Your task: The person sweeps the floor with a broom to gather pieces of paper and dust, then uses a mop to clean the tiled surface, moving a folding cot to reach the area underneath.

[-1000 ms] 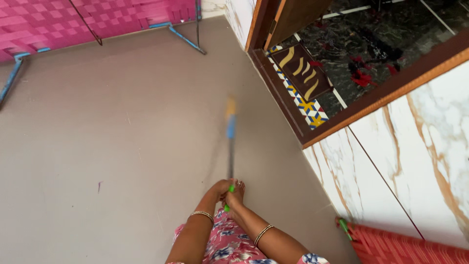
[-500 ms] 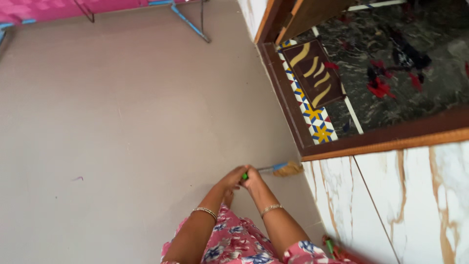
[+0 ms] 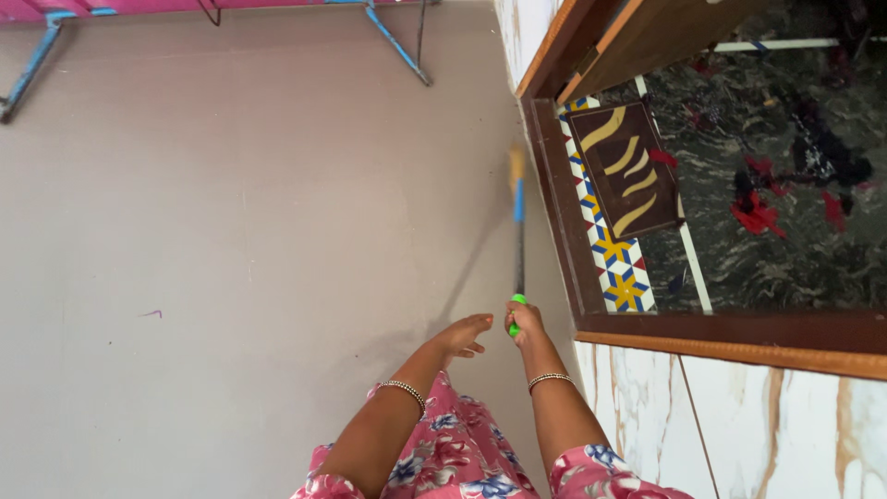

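the long green-handled broom [image 3: 516, 242] is now gripped by the right hand [image 3: 524, 322] alone, swung forward again, the left hand [image 3: 462, 334] released and spread.

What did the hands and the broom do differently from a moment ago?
The long broom with a green grip and blue collar swung from pointing sideways at the marble wall to pointing ahead along the brown door frame. The left hand let go and is open; the right hand still grips it. The grey floor looks the same.
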